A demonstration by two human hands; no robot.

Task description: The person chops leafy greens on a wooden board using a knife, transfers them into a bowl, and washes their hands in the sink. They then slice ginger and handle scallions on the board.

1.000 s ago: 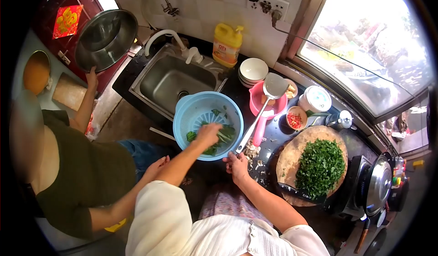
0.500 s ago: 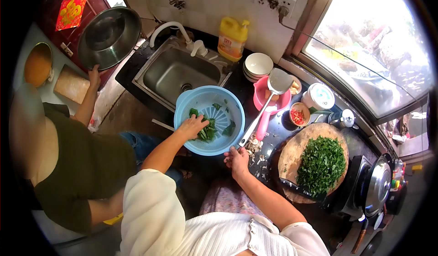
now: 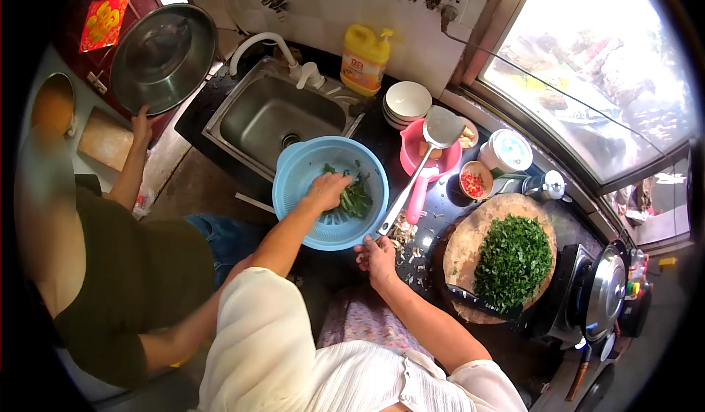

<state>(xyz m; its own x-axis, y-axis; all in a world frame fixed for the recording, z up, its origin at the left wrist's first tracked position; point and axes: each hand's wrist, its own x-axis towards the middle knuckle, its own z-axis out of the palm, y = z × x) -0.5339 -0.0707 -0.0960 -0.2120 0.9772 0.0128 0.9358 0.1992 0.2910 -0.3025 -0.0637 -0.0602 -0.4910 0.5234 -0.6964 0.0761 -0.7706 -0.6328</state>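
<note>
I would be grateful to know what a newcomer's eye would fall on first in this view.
Probably the light-blue basket near the middle, with the left hand on leafy greens inside it and the right hand at its rim. Next might come the heap of chopped greens on the wooden board to the right, then the large metal basin at upper left, held by another person.

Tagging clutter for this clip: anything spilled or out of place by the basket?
Yes: pale scraps lie loose on the black counter, between the blue basket and the chopping board. They look odd because they're scattered rather than gathered in a container.
</note>
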